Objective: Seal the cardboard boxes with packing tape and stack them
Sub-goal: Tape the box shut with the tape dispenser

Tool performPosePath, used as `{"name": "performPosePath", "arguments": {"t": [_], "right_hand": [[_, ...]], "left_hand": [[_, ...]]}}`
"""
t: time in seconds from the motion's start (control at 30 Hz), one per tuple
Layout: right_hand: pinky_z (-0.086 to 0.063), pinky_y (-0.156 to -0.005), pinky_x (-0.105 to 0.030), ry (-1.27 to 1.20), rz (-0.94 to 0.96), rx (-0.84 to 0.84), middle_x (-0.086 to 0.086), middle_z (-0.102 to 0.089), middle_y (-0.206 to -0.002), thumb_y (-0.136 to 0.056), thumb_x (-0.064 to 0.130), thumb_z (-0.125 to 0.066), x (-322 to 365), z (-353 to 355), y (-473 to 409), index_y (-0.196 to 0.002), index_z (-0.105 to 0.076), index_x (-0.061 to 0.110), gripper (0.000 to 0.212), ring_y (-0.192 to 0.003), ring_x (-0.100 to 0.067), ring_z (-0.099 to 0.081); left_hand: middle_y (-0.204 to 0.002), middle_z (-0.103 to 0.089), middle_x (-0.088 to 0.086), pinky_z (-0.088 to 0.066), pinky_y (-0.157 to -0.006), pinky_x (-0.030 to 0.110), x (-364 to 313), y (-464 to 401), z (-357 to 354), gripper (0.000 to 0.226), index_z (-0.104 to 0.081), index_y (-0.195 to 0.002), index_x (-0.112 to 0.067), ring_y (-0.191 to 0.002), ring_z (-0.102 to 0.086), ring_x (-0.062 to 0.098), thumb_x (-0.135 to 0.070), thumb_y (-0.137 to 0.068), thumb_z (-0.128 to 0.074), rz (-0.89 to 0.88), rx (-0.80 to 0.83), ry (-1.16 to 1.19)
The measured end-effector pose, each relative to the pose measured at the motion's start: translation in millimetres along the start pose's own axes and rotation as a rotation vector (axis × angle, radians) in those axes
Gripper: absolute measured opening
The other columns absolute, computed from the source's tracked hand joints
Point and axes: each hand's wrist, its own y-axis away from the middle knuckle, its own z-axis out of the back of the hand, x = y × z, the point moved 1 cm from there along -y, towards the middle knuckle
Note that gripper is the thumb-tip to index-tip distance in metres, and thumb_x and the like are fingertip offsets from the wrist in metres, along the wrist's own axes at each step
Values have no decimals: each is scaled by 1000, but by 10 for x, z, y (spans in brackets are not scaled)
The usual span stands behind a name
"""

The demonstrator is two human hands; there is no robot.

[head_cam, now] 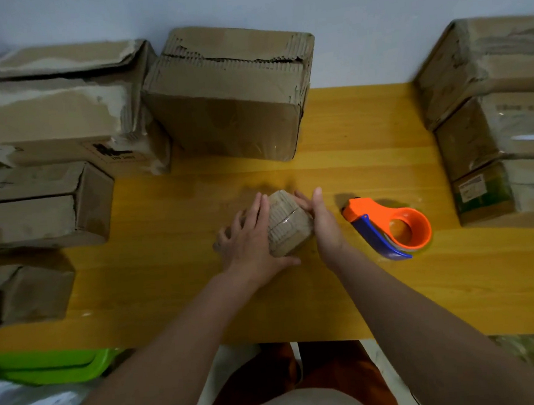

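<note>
A small cardboard box [288, 223] sits at the middle of the yellow wooden table [177, 292], with a strip of clear tape across its top. My left hand [249, 242] lies flat against its left side, fingers straight, thumb under the near edge. My right hand [323, 220] presses its right side with straight fingers. An orange and blue tape dispenser [389, 226] lies on the table just right of my right hand, held by neither hand.
A large cardboard box [232, 99] stands behind the small one. Several boxes are piled at the left [44, 114], [36, 207], [23, 291]. A stack of three taped boxes [496, 126] stands at the right. A green bin [48, 366] sits below the table's near left edge.
</note>
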Motion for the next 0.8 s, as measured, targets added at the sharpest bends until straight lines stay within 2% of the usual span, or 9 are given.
{"name": "performPosePath", "arguments": {"t": [0.1, 0.2, 0.3, 0.4, 0.5, 0.57, 0.67, 0.73, 0.8], "right_hand": [[-35, -108, -43, -334, -71, -154, 2, -54, -138, -100, 55, -13, 16, -79, -26, -88, -77, 18, 75, -128, -17, -46], [-46, -91, -37, -636, -173, -283, -2, -64, -125, -101, 52, -15, -2, -150, -83, -70, -74, 8, 80, -111, -21, -57], [-48, -91, -38, -752, -170, -372, -8, -71, -100, -102, 49, -21, -64, -189, -153, -42, -63, 10, 83, -101, -29, -64], [-50, -83, -36, -797, -180, -426, -11, -69, -82, -102, 45, -27, -177, -201, -215, -47, -57, 7, 73, -82, -28, -65], [-50, -76, -36, -716, -205, -391, -6, -64, -74, -99, 27, -47, -254, -147, -244, -68, -62, 7, 40, -71, -21, -61], [-50, -72, -29, -488, -183, -392, -6, -65, -78, -95, 6, -52, -230, -51, -207, -93, -62, 0, 13, -74, -18, -61], [-51, -76, -24, -118, -86, -412, -21, -67, -98, -96, -7, -41, -111, 112, -106, -111, -56, -11, 22, -88, -23, -60], [-52, -85, -34, 85, 83, -448, -25, -66, -106, -99, -3, -35, 29, 166, 9, -110, -57, -8, 25, -92, -24, -60], [-48, -94, -38, 313, 256, -397, -18, -67, -111, -100, 4, -37, 136, 174, 162, -114, -59, -1, 26, -101, -25, -61]], "left_hand": [[-159, 18, -18, -16, -112, 49, 3, 16, 10, 126, 18, -152, -31, -145, -8, 22, -78, -67, -64, 25, 58, 55], [-159, 16, -19, -15, -113, 48, 77, 22, 55, 94, 14, -152, -34, -145, -11, 23, -73, -86, -40, -9, 79, 115], [-160, 14, -19, -17, -112, 45, 86, 58, 18, 66, 11, -153, -34, -145, -14, 21, -57, -100, -21, -30, -2, 99], [-160, 14, -18, -20, -110, 42, 80, 49, -20, 61, 11, -154, -32, -143, -17, 18, -50, -102, -16, -19, -35, 83], [-161, 13, -17, -19, -110, 42, 79, 45, -31, 60, 10, -154, -31, -142, -17, 19, -47, -103, -17, -12, -39, 65], [-161, 10, -16, -18, -111, 43, 82, 40, -19, 59, 8, -154, -31, -143, -16, 20, -44, -104, -19, -15, -24, 67], [-162, 3, -12, -9, -119, 46, 133, 54, 50, 58, 0, -155, -29, -148, -6, 17, -37, -105, -27, -31, -55, 275], [-163, 0, -6, -7, -122, 44, 204, 134, 98, 63, -2, -155, -21, -149, 1, 14, -29, -104, -36, 1, -239, 438], [-163, 0, 0, -6, -122, 38, 274, 277, 113, 66, -1, -155, -15, -149, 2, 15, -25, -103, -40, 181, -401, 549]]}}
